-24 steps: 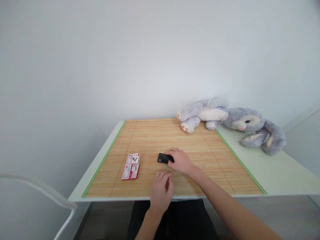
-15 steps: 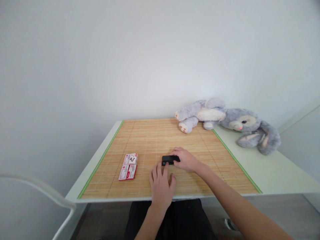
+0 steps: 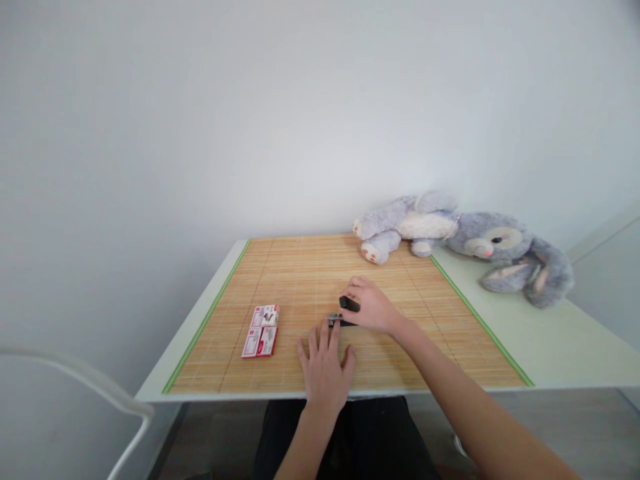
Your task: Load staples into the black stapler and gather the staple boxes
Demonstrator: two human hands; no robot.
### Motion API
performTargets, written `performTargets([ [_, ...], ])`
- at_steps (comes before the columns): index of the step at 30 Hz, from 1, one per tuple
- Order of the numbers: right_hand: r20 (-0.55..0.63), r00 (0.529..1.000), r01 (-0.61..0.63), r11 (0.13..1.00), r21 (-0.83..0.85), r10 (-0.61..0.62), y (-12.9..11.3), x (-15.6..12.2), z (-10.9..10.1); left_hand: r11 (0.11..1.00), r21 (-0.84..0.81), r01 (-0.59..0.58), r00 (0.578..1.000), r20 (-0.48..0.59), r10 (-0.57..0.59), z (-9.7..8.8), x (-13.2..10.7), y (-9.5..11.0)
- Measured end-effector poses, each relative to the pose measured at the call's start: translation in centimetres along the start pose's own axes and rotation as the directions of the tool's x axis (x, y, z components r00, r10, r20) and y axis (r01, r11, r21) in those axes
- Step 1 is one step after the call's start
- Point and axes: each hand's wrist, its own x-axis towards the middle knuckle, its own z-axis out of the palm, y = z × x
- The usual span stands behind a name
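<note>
Black stapler (image 3: 349, 305) on the bamboo mat (image 3: 300, 273), upper arm tilted up from the base (image 3: 334, 319), between front and back edges of the desk (image 3: 560, 353), well in from the left edge. Right hand (image 3: 373, 308) curled around the raised arm, gripping; exact thumb placement hard to make out. Left hand (image 3: 325, 373) palm down toward the front edge, fingers spread, nothing grasped, fingertips apparently against the base's left end. Likeliest trouble: pinched fingertips, from a slip in the right-hand grip and a sudden drop of the arm. Also possible: a slide or lift of the base, from too light a press on smooth slats. Cannot tell whether loaded. Small boxes (image 3: 257, 333) nearer the left edge, well apart, unlikely to interfere.
</note>
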Motion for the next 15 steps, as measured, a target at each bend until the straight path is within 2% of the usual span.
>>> performTargets([
  [3, -0.129, 0.986, -0.094, 0.991, 0.097, 0.107, 1.4, -2.4, -2.3, 1.000, -0.016, -0.009, 1.000, -0.012, 0.009, 0.2, 0.1, -0.4],
  [6, -0.187, 0.948, -0.222, 0.956, 0.193, 0.258, 3.2, -5.5, -3.1, 0.999, -0.028, -0.022, 0.999, -0.027, 0.021, 0.5, 0.1, -0.7],
  [9, -0.223, 0.891, -0.338, 0.906, 0.256, 0.395, 5.2, -8.2, -2.5, 0.999, -0.030, -0.024, 0.999, -0.034, 0.023, 0.6, 0.1, -0.8],
  [11, -0.206, 0.860, -0.403, 0.869, 0.287, 0.467, 6.5, -9.7, -1.8, 0.999, -0.029, -0.024, 0.999, -0.038, 0.022, 0.6, 0.2, -0.8],
  [15, -0.166, 0.820, -0.480, 0.816, 0.322, 0.547, 7.8, -11.3, -0.5, 0.998, -0.042, -0.041, 0.998, -0.043, 0.039, 0.6, 0.3, -0.9],
])
